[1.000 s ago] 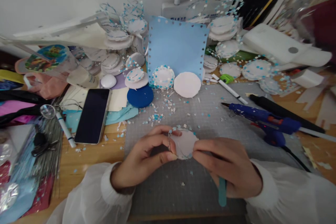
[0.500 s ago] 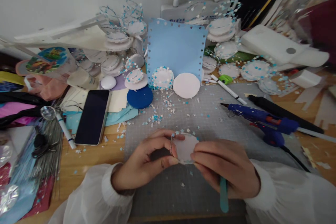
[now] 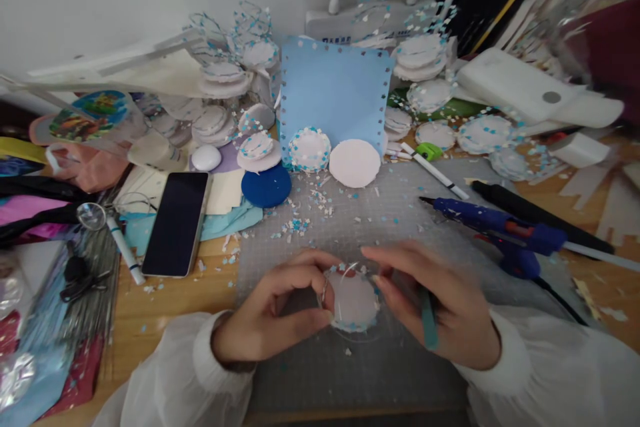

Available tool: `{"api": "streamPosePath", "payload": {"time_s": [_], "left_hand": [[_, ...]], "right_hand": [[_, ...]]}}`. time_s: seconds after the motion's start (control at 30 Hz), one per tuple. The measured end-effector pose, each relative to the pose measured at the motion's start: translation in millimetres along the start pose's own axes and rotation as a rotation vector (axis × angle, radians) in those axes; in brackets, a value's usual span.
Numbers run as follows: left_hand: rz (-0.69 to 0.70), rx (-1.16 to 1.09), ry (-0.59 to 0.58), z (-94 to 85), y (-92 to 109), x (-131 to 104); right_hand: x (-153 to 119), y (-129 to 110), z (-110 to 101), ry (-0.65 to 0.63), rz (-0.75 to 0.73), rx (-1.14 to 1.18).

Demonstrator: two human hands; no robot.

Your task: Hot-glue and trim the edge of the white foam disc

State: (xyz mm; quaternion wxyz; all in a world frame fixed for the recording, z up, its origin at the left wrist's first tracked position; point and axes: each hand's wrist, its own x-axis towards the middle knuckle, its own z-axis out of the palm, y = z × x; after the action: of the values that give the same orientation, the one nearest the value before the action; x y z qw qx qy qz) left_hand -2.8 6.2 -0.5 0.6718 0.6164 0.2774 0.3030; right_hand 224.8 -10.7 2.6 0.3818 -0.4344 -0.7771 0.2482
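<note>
My left hand (image 3: 285, 303) pinches the left edge of a white scalloped paper disc (image 3: 354, 299) between thumb and fingers. Small blue and white stars sit round the disc's rim. A thin clear strand (image 3: 345, 283) curves across the disc and loops below it. At the disc's right side is my right hand (image 3: 437, 300), slightly blurred, its index finger and thumb apart at the tips. Tucked against that palm are teal tweezers (image 3: 429, 320), with only the flat end showing. Whether the right fingertips touch the strand I cannot tell.
Loose stars (image 3: 300, 225) lie scattered on the grey cutting mat (image 3: 300, 380). A blue glue gun (image 3: 495, 220) with its cord is at right, a phone (image 3: 177, 223) at left. Behind stand a blue card (image 3: 337, 93), a blue lid (image 3: 267, 185) and several decorated discs (image 3: 309, 149).
My right hand has drawn back from the disc's edge and its fingers have opened. The disc has tilted and shifted slightly down, and the clear strand now shows. My left hand keeps its hold.
</note>
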Motion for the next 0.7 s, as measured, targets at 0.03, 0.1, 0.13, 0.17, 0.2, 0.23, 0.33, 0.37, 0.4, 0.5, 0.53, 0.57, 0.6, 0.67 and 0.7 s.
{"api": "streamPosePath", "payload": {"time_s": [0.03, 0.1, 0.13, 0.17, 0.2, 0.23, 0.33, 0.37, 0.4, 0.5, 0.53, 0.57, 0.6, 0.67, 0.7], "left_hand": [[-0.009, -0.013, 0.010, 0.0, 0.0, -0.2], [-0.024, -0.047, 0.036, 0.2, 0.2, -0.8], [-0.031, -0.061, 0.049, 0.4, 0.5, -1.0], [-0.040, -0.068, 0.059, 0.6, 0.9, -1.2], [-0.051, -0.067, 0.066, 0.7, 1.4, -1.3], [-0.059, -0.062, 0.071, 0.8, 1.8, -1.2], [-0.076, -0.046, 0.065, 0.4, 2.5, -0.7], [-0.076, -0.045, 0.062, 0.1, 2.3, -0.5], [-0.076, -0.047, 0.061, -0.2, 1.9, -0.4], [-0.084, -0.060, 0.065, -1.4, 0.0, -0.6], [-0.087, -0.070, 0.069, -1.8, -0.9, -0.9], [-0.089, -0.083, 0.077, -2.2, -1.7, -1.4], [-0.091, -0.096, 0.086, -2.6, -2.6, -1.9], [-0.092, -0.120, 0.113, -3.0, -3.9, -3.0], [-0.093, -0.127, 0.125, -2.9, -4.2, -3.4]], "right_hand": [[-0.6, -0.2, 0.7, -0.012, -0.023, 0.002], [-2.1, -0.3, 1.5, -0.034, -0.052, 0.015], [-2.9, -0.1, 1.6, -0.044, -0.061, 0.026], [-3.6, 0.3, 1.6, -0.055, -0.068, 0.037], [-4.2, 0.8, 1.5, -0.068, -0.076, 0.046], [-4.7, 1.4, 1.4, -0.080, -0.088, 0.051], [-5.4, 2.9, 1.4, -0.125, -0.125, 0.064], [-5.2, 3.2, 1.5, -0.140, -0.136, 0.066], [-5.0, 3.3, 1.5, -0.149, -0.143, 0.066], [-4.2, 2.0, 1.0, -0.148, -0.153, 0.083], [-4.2, 1.1, 0.6, -0.133, -0.148, 0.102], [-4.5, 0.2, 0.1, -0.110, -0.131, 0.126], [-4.9, -0.6, -0.5, -0.081, -0.098, 0.154], [-5.4, -1.1, -1.5, 0.015, 0.032, 0.247], [-5.1, -0.7, -1.8, 0.080, 0.111, 0.324]]}}
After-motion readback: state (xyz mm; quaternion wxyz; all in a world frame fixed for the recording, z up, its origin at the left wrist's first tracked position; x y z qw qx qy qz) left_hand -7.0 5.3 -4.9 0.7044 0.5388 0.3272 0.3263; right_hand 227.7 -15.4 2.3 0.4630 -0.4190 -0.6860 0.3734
